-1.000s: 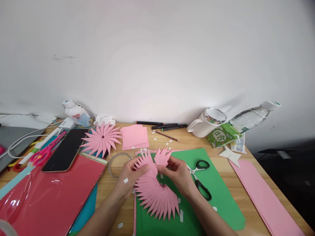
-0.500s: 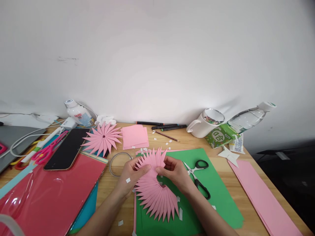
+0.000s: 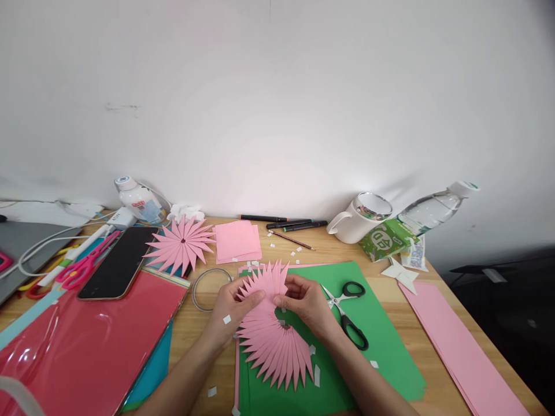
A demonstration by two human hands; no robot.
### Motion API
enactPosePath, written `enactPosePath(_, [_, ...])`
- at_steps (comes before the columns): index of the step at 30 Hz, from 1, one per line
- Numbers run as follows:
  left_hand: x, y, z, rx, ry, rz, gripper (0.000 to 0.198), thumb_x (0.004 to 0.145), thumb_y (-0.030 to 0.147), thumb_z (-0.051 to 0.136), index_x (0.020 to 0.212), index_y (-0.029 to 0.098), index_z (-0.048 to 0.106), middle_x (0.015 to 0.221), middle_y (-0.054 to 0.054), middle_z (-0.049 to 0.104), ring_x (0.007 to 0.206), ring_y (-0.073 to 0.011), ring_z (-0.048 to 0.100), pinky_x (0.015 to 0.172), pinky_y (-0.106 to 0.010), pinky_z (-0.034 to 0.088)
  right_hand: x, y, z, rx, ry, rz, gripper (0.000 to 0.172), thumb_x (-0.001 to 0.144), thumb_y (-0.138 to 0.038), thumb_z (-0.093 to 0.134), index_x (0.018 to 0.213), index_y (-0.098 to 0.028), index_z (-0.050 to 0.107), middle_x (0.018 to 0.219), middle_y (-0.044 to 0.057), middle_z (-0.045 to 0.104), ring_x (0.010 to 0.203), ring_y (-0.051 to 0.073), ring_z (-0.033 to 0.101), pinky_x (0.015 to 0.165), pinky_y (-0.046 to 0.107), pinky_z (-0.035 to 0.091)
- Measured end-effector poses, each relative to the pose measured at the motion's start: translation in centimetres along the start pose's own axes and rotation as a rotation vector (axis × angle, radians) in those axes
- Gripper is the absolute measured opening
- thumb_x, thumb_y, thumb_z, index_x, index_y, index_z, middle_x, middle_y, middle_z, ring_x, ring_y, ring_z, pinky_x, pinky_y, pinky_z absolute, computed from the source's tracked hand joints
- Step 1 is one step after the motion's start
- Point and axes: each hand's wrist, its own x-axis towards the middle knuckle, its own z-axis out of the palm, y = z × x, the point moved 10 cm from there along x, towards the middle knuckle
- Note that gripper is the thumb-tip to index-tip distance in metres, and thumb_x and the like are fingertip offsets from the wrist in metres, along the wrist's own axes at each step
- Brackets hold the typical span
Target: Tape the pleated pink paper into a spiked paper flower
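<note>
A pleated pink paper fan [image 3: 277, 352] with pointed tips curves in an open ring above green paper sheets [image 3: 364, 370]. My left hand [image 3: 232, 306] pinches its upper left side, thumb lying on top of the folds. At the upper right end, my right hand [image 3: 303, 300] grips the last pleats between thumb and fingers. A small white square piece sticks to the back of my left hand. Black-handled scissors [image 3: 347, 306] lie spread on the green sheets, right of my right hand. A roll of tape [image 3: 200, 290] rests left of my left hand.
A finished pink paper rosette [image 3: 182, 240] lies by a phone [image 3: 117, 266] on the left. Pink squares [image 3: 236, 240], markers [image 3: 288, 223] and a pencil [image 3: 290, 240] lie at the back. A white mug [image 3: 359, 218], a bottle [image 3: 433, 208] and pink strips [image 3: 459, 346] are right.
My right hand and the fan's upper right end have shifted slightly left. The view has turned a little; both hands keep their hold.
</note>
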Motion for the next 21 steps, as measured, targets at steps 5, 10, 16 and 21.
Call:
enactPosePath(5, [0.0, 0.3, -0.2, -0.018, 0.040, -0.002, 0.035, 0.063, 0.035, 0.078, 0.086, 0.012, 0.067, 0.081, -0.007, 0.069, 0.070, -0.0193, 0.062, 0.062, -0.026, 0.047, -0.2, -0.1, 0.2, -0.141, 0.030, -0.030, 0.039, 0.058, -0.049, 0.080, 0.059, -0.017, 0.057, 0.053, -0.003, 0.055, 0.052, 0.012, 0.052, 0.050, 0.024, 0.041])
enactPosePath(10, [-0.1, 0.4, -0.3, -0.031, 0.054, 0.008, 0.032, 0.063, 0.034, 0.078, 0.084, 0.012, 0.067, 0.078, -0.006, 0.068, 0.067, -0.0182, 0.061, 0.059, -0.025, 0.045, -0.5, -0.1, 0.9, -0.162, -0.019, 0.005, 0.039, 0.060, -0.049, 0.079, 0.062, -0.018, 0.055, 0.053, -0.004, 0.054, 0.055, 0.014, 0.056, 0.052, 0.024, 0.043])
enactPosePath(16, [-0.1, 0.9, -0.4, 0.065, 0.061, 0.051, 0.031, 0.065, 0.033, 0.075, 0.088, 0.013, 0.069, 0.085, -0.007, 0.071, 0.076, -0.0221, 0.064, 0.064, -0.027, 0.048, -0.8, 0.5, 1.8, -0.052, -0.122, 0.053, 0.040, 0.059, -0.045, 0.080, 0.084, -0.018, 0.064, 0.074, 0.001, 0.066, 0.069, 0.017, 0.061, 0.061, 0.026, 0.048])
enactPosePath(21, [0.1, 1.4, -1.7, 0.147, 0.157, 0.120, 0.045, 0.064, 0.030, 0.076, 0.105, 0.014, 0.065, 0.108, -0.011, 0.069, 0.100, -0.0272, 0.063, 0.080, -0.031, 0.049, -0.7, 0.4, 1.6, -0.048, -0.101, 0.043, 0.042, 0.055, -0.045, 0.083, 0.080, -0.017, 0.063, 0.071, 0.000, 0.065, 0.065, 0.015, 0.060, 0.061, 0.026, 0.048])
